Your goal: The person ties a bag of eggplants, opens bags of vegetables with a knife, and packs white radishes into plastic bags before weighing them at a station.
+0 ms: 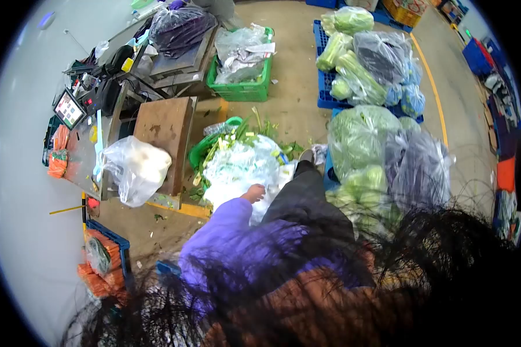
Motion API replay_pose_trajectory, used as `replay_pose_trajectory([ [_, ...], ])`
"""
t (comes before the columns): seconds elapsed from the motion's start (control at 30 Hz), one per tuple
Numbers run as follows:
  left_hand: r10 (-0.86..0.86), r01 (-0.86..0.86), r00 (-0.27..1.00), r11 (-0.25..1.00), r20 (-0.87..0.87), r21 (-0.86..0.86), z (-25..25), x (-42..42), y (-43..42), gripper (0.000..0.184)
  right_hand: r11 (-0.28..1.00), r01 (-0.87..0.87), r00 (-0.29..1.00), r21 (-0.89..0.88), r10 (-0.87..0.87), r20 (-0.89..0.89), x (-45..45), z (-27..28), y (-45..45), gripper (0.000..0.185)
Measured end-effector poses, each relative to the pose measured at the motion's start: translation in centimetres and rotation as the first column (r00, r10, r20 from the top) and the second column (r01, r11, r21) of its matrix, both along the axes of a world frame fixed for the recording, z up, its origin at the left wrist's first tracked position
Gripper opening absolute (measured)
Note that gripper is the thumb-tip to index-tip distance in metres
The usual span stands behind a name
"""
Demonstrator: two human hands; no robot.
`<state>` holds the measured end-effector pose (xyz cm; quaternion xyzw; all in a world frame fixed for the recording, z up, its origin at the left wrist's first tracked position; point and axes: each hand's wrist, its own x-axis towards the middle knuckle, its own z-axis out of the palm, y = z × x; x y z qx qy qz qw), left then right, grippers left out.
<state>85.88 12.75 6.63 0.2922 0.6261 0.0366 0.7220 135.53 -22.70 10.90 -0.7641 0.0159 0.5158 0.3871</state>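
Observation:
My left hand (253, 193), below a purple sleeve (220, 228), is in front of a heap of clear and white plastic bags (237, 168). Its fingers look curled; whether any plastic is between them is too small to make out. Under and behind the bags, green leafy trimmings (252, 128) and a green basket (198, 155) show. My right hand is not visible; dark hair covers much of the lower view. My leg in dark trousers (298, 202) reaches forward beside the heap.
At right, bagged green vegetables (362, 139) and dark bagged produce (417, 168) sit on blue pallets (324, 63). A white bag (139, 168) rests by a brown board (165, 130) at left. Ahead stands a green crate (243, 89); bagged carrots (101, 277) lie at lower left.

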Motion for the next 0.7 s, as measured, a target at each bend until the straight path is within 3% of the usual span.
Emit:
replay_pose_trajectory([
  [0.03,-0.008,0.01,0.985,1.0,0.17,-0.008,-1.0,0.6,1.7,0.036,1.0,0.011,0.999,0.007,-0.011,0.031,1.7,0.3,2.9,0.03],
  [0.1,-0.231,0.231,0.972,0.973,-0.042,-0.014,-3.1,3.9,7.6,0.032,0.999,0.03,0.996,0.037,-0.033,0.082,3.7,2.4,12.2,0.03],
  [0.17,-0.533,0.514,0.846,0.811,-0.009,0.281,-6.4,5.2,14.4,0.027,0.99,0.049,0.992,0.13,-0.063,0.107,6.1,2.1,21.8,0.03],
  [0.23,-0.472,0.482,0.875,0.835,-0.102,0.265,-1.7,8.5,21.2,0.027,0.979,0.055,0.989,0.195,-0.079,0.121,8.0,2.3,30.9,0.031],
  [0.27,-0.279,0.295,0.955,0.919,-0.096,0.261,1.7,10.1,24.4,0.03,0.988,0.042,0.996,0.15,-0.053,0.071,9.2,2.7,36.0,0.03],
  [0.3,-0.136,0.12,0.99,0.947,0.035,0.296,2.9,10.3,28.1,0.035,0.99,0.005,0.998,0.14,-0.014,0.068,8.4,4.5,42.0,0.028],
  [0.37,0.086,-0.135,0.982,0.944,0.171,0.302,7.6,10.4,34.7,0.035,0.94,-0.301,0.954,0.162,0.296,0.054,10.4,3.4,52.2,0.029],
  [0.4,0.206,-0.261,0.955,0.923,0.213,0.281,10.4,9.8,37.4,0.034,0.928,-0.312,0.946,0.203,0.322,-0.018,10.8,2.6,57.2,0.03],
  [0.47,0.269,-0.326,0.943,0.87,0.198,0.37,12.9,7.4,41.3,0.03,0.873,-0.369,0.924,0.319,0.38,0.028,9.2,3.2,65.3,0.031],
  [0.53,0.352,-0.394,0.919,0.819,0.176,0.417,13.2,4.7,42.7,0.029,0.755,-0.48,0.877,0.447,0.398,0.27,4.6,6.5,70.2,0.032],
  [0.63,0.453,-0.462,0.883,0.796,0.121,0.391,12.1,1.1,42.7,0.031,0.744,-0.369,0.871,0.557,0.487,-0.074,2.0,7.3,74.8,0.03],
  [0.7,0.451,-0.446,0.89,0.833,0.066,0.329,12.0,-0.6,41.5,0.032,0.816,-0.539,0.818,0.21,0.566,-0.101,2.3,1.5,77.6,0.025],
])
